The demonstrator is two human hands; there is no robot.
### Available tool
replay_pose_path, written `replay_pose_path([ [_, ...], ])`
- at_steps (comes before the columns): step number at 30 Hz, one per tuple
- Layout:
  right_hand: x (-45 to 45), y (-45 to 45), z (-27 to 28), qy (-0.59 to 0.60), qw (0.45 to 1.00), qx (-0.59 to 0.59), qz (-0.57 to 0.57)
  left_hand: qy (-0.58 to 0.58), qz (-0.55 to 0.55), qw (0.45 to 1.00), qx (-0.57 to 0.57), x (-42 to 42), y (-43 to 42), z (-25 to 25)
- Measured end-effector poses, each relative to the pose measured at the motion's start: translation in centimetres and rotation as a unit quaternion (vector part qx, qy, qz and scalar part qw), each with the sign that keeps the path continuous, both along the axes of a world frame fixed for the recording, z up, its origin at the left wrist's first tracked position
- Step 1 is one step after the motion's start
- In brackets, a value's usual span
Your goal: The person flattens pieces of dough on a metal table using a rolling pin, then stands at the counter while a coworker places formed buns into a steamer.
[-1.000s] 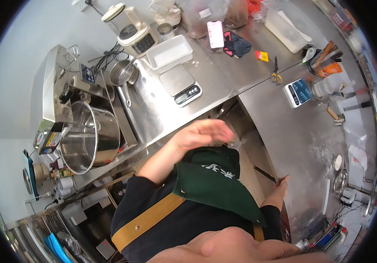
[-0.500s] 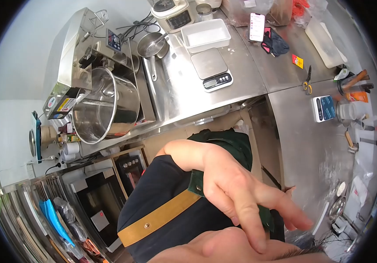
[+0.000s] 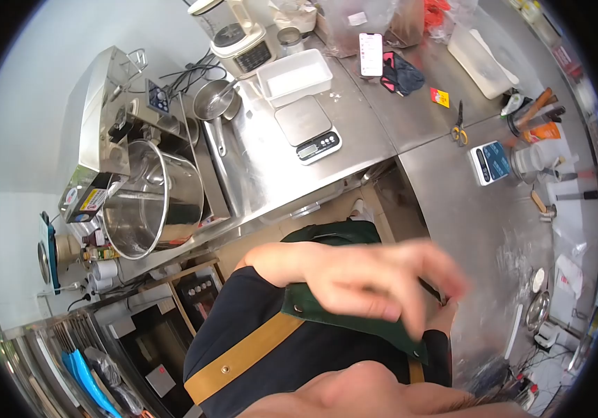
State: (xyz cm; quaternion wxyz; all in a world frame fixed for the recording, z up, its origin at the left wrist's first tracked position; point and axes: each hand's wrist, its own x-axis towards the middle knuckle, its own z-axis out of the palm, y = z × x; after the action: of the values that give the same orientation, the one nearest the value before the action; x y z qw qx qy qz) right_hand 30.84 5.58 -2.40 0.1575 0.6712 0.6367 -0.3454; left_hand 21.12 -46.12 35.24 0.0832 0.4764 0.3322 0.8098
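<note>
My left hand (image 3: 368,282) is raised in front of my chest, blurred by motion. Its fingers are bent but apart, with nothing visible between them. Below it are the green bib of my apron (image 3: 327,306) and a tan strap (image 3: 247,359) across my dark shirt. Part of my right hand (image 3: 444,317) shows beyond the left one, low beside the counter's edge; its fingers are hidden, so its grip does not show.
On the steel counter (image 3: 264,174) stand a kitchen scale (image 3: 306,122), a white tub (image 3: 295,76) and a saucepan (image 3: 212,101). A mixer with a large steel bowl (image 3: 135,216) is at left. Scissors (image 3: 459,129), a phone (image 3: 371,54) and a second scale (image 3: 490,161) lie toward the right.
My left hand has moved up and away from my face, where its fingertip was near my chin. More of my right hand shows. The counter has shifted left in view.
</note>
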Motion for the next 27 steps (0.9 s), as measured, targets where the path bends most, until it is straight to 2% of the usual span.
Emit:
replay_pose_path([
  [1, -0.2, -0.2, 0.0, 0.000, 1.000, -0.003, 0.004, 0.007, 0.057, 0.998, -0.035, -0.8, 0.2, -0.7],
  [3, -0.9, -0.4, -0.4, 0.005, 1.000, -0.004, 0.007, -0.059, 0.083, 0.995, -0.011, -1.7, -0.6, 0.1],
  [6, -0.6, -0.2, -1.3, 0.006, 1.000, -0.013, -0.008, -0.059, 0.030, 0.979, 0.192, -4.3, -0.2, 3.5],
  [8, -0.7, 0.2, -1.4, -0.001, 1.000, -0.021, -0.017, -0.138, 0.088, 0.971, 0.172, -3.9, 1.1, 8.0],
  [10, -0.9, 0.4, -1.6, -0.010, 0.999, -0.036, -0.024, -0.192, 0.130, 0.971, 0.061, -2.7, 1.6, 10.3],
  [11, -2.0, 1.6, -0.8, -0.077, 0.993, -0.030, 0.084, -0.125, 0.120, 0.982, 0.073, -3.4, 3.0, 10.4],
  [14, -0.8, 2.0, -1.4, -0.046, 0.996, -0.037, 0.072, 0.064, 0.051, 0.994, 0.078, -5.3, 8.1, 11.2],
  [16, -0.1, 2.2, -2.0, -0.020, 0.997, -0.044, 0.061, 0.061, -0.009, 0.995, 0.079, -3.8, 10.5, 11.0],
  [20, 2.3, 1.6, -2.7, 0.040, 0.996, -0.054, 0.053, -0.036, -0.205, 0.975, 0.076, 0.9, 15.0, 11.5],
  [22, 4.4, 1.4, -4.2, 0.101, 0.992, -0.059, 0.045, -0.074, -0.341, 0.932, 0.097, 3.0, 17.4, 11.3],
  [23, 5.5, 1.1, -5.0, 0.150, 0.986, -0.058, 0.036, -0.081, -0.427, 0.892, 0.122, 3.7, 18.9, 11.1],
  [25, 9.1, 0.1, -6.2, 0.238, 0.971, -0.038, -0.002, -0.130, -0.496, 0.840, 0.180, 7.5, 21.6, 10.8],
  [27, 13.1, -3.1, -3.4, 0.273, 0.961, -0.010, -0.044, -0.126, -0.554, 0.799, 0.195, 11.4, 23.8, 10.3],
])
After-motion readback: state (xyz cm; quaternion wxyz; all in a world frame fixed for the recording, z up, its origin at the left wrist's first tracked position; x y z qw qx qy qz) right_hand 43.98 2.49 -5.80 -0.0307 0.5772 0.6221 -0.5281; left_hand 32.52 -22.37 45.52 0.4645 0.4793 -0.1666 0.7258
